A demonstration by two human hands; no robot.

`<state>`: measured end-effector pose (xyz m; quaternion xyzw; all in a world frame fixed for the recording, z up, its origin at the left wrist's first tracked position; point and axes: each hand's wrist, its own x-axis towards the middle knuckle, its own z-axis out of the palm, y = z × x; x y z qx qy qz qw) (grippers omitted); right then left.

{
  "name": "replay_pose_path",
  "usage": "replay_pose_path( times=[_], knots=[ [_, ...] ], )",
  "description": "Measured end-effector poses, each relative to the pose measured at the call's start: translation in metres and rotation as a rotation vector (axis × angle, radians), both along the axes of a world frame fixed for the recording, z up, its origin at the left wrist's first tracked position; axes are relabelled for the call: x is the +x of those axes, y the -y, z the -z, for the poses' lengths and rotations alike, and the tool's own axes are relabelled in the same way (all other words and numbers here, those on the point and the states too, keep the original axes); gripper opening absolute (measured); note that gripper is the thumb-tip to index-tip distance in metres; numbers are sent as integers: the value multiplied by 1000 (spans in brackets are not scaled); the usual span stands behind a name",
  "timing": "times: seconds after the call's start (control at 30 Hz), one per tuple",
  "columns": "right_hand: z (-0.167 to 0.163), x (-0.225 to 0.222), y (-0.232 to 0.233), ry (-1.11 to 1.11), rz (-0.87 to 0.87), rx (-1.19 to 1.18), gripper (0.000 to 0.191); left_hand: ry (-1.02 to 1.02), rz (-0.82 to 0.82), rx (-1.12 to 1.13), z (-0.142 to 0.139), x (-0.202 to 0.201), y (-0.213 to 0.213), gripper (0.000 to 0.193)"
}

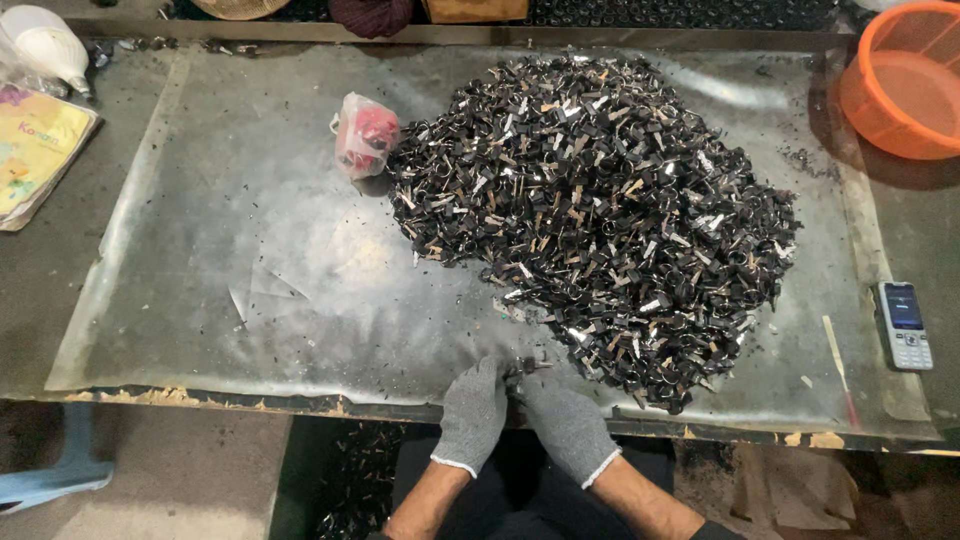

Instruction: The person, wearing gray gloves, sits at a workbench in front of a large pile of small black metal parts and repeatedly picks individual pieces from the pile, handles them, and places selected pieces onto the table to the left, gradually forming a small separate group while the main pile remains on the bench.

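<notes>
working at the near edge of the table, 2 gloved hands are meeting over 1 small dark metal piece. the left hand, in a grey knit glove, is curling its fingertips onto the piece from the left; the right hand, gloved alike, is pinching it from the right. both grips are narrow and closing on that single piece, which is sitting just at the near fringe of the heap. the exact shape of the piece is too small to tell.

lying under the hands, a worn clear plastic sheet is covering most of the table. just beyond the fingertips, a large heap of small black and silver metal parts is spreading toward the far right. a small plastic bag with red contents is touching the heap's left edge. to the right, near the sheet's border, a keypad phone is lying flat. an orange basket is standing at the far right corner, and a yellow printed booklet is resting at the far left.
</notes>
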<state>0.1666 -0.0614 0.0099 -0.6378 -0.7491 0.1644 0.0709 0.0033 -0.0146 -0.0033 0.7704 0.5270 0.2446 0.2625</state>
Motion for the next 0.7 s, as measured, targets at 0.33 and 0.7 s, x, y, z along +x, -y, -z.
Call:
replay_pose_path(
  times=[0.33, 0.7],
  knots=[
    [-10, 3, -28, -194, 89, -399, 28, 154, 126, 65, -10, -7, 1, 40],
    [-8, 7, -13, -155, 144, -346, 50, -326, 84, -235, -33, -28, -12, 20]
  ],
)
